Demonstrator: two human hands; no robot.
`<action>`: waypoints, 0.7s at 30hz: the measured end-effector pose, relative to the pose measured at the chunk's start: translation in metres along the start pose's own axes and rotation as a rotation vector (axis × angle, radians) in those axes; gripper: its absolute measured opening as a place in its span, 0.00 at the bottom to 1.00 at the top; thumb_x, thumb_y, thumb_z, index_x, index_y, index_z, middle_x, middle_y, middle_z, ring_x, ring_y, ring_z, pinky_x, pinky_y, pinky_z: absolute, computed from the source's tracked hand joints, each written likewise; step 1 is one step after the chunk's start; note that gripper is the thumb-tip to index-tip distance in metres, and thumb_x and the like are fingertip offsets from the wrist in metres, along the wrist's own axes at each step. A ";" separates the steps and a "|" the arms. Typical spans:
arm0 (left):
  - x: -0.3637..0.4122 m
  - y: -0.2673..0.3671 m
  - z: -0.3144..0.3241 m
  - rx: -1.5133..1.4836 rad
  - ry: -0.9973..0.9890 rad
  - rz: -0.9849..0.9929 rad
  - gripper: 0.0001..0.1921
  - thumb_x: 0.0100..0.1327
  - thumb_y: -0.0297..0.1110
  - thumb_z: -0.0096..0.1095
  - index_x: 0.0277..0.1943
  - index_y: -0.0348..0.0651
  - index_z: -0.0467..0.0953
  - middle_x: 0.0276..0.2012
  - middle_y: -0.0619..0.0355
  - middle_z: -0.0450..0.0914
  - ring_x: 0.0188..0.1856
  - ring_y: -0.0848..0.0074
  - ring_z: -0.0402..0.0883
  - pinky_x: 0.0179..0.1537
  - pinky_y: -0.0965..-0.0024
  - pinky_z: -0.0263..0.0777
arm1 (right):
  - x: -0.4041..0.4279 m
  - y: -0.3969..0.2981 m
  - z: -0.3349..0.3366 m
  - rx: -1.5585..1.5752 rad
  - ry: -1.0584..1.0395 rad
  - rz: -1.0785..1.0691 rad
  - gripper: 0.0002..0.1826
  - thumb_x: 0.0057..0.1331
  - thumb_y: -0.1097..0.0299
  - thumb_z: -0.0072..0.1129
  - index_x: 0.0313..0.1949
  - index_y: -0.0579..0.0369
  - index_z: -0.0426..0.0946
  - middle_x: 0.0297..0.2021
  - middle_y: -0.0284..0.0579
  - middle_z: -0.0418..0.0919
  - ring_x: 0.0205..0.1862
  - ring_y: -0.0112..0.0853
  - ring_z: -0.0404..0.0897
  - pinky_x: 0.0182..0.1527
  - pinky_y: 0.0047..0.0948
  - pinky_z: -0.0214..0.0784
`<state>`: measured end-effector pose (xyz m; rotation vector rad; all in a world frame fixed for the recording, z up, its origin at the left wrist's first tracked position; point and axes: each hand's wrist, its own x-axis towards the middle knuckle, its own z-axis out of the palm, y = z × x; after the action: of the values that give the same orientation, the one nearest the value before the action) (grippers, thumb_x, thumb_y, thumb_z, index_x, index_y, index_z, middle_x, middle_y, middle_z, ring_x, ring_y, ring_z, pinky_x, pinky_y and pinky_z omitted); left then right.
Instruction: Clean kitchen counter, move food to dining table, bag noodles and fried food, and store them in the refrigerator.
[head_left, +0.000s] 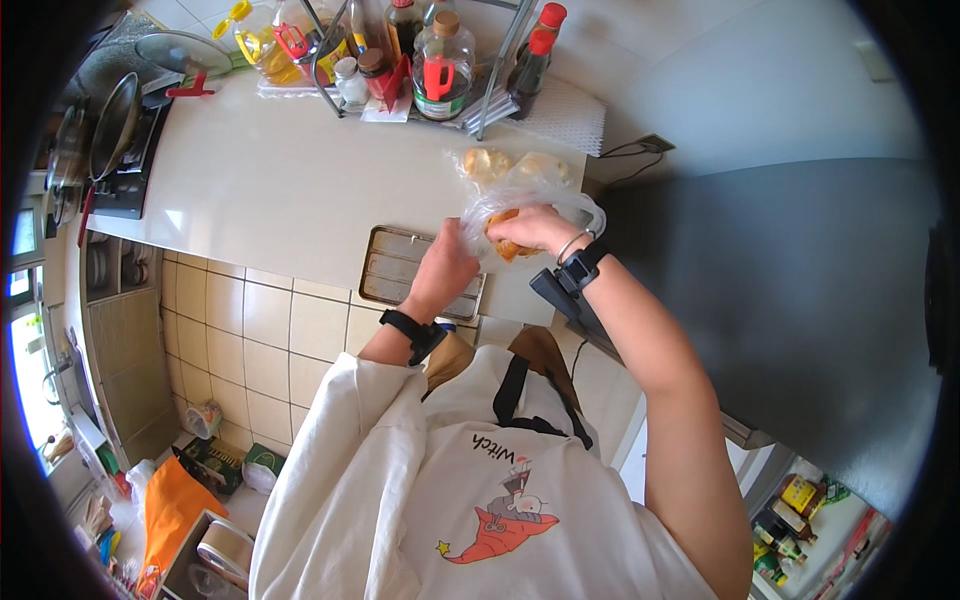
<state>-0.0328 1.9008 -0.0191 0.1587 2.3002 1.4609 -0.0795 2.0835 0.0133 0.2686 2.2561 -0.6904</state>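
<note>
My left hand (448, 262) pinches the edge of a clear plastic bag (480, 204) above the counter's right end. Its fingertips are partly hidden by the film. My right hand (529, 227) reaches into the mouth of that bag, fingers closed around a golden-brown piece of bread (514, 249). Just beyond the bag lie a pale bun (486, 163) and a second bun (543, 168), both under clear plastic. A worn metal baking tray (390, 259) sits at the counter's front edge, partly covered by my left hand and wrist.
At the back of the counter (262, 165), a metal rack (330, 67) holds bottles and jars. Sauce bottles (531, 71) stand beside it. A frying pan (116, 127) rests on the stove at far left. To the right rises a large grey appliance surface (750, 285).
</note>
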 end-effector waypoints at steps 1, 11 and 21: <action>-0.004 0.003 -0.001 -0.019 -0.013 0.016 0.25 0.51 0.27 0.54 0.54 0.38 0.59 0.40 0.35 0.74 0.44 0.43 0.72 0.45 0.53 0.67 | 0.000 -0.005 -0.004 -0.047 -0.055 0.073 0.25 0.45 0.51 0.61 0.39 0.55 0.77 0.34 0.44 0.81 0.37 0.37 0.78 0.44 0.29 0.67; -0.016 0.018 0.014 0.001 0.012 0.182 0.23 0.56 0.31 0.57 0.55 0.40 0.64 0.41 0.43 0.75 0.37 0.56 0.76 0.39 0.63 0.70 | 0.052 0.030 0.012 0.122 -0.128 -0.048 0.18 0.55 0.54 0.54 0.36 0.55 0.77 0.37 0.43 0.79 0.37 0.31 0.75 0.41 0.32 0.66; -0.022 -0.001 0.023 -0.293 -0.177 0.009 0.25 0.61 0.27 0.53 0.61 0.42 0.58 0.39 0.54 0.73 0.33 0.77 0.75 0.35 0.72 0.73 | 0.057 0.007 0.018 -0.717 -0.099 -0.178 0.23 0.62 0.52 0.44 0.53 0.47 0.71 0.54 0.48 0.72 0.56 0.42 0.69 0.58 0.36 0.59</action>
<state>-0.0034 1.9127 -0.0224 0.2036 1.9253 1.6953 -0.1063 2.0786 -0.0406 -0.3107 2.2876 0.0507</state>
